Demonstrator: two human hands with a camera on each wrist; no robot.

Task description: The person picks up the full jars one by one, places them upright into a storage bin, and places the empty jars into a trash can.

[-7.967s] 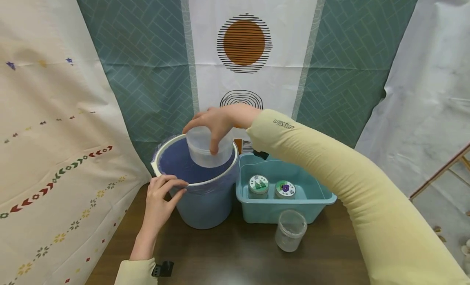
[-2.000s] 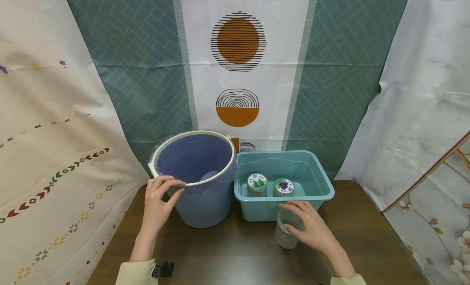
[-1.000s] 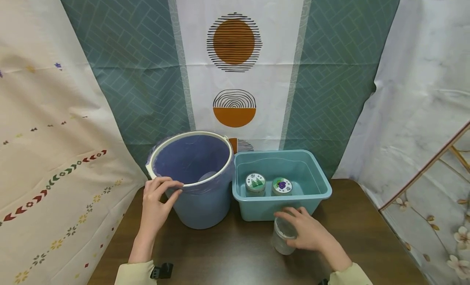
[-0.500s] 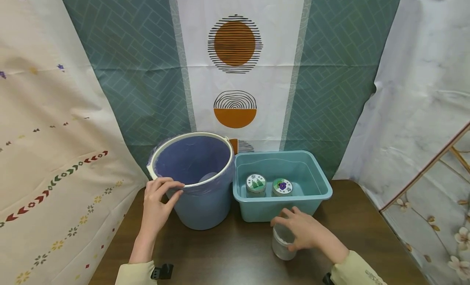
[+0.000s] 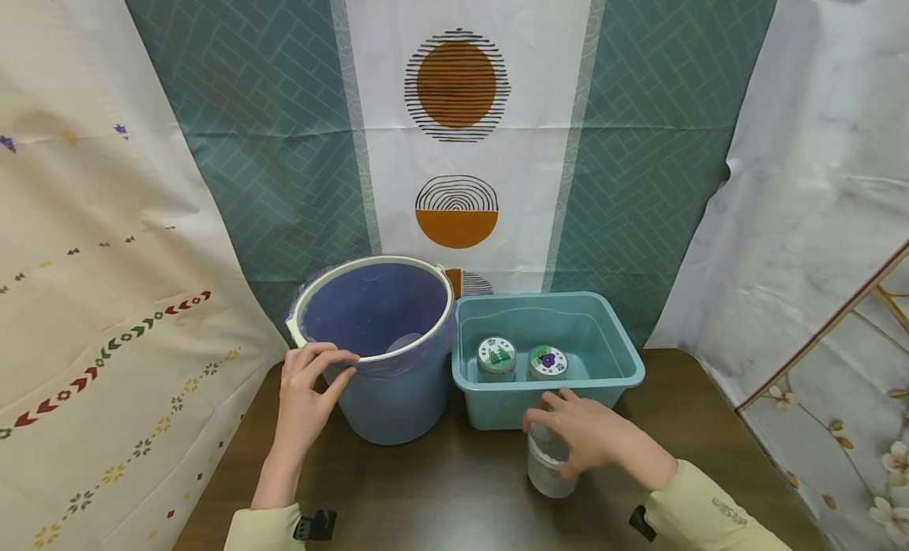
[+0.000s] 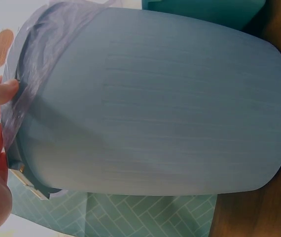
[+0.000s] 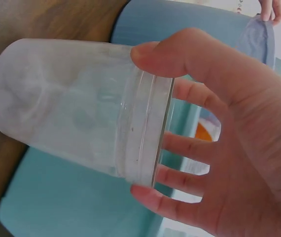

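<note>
My right hand grips a clear plastic jar around its open top, thumb on one side and fingertips on the other. The jar stands on the table in front of the teal basin, tilted slightly if at all. My left hand pinches the near-left rim of a blue trash can. In the left wrist view, the thumb presses on the thin plastic liner folded over that rim. Inside the can, part of a translucent container shows; the rest is hidden by the wall.
A teal rectangular basin stands right of the can, close beside it. In it are a jar with a green-patterned lid and one with a purple-flower lid. Patterned cloths hang behind the dark wooden table.
Earlier, the right hand held a translucent container over the trash can; it now lies inside. The right hand has since come to the clear jar and shifted it slightly. The left hand has stayed.
</note>
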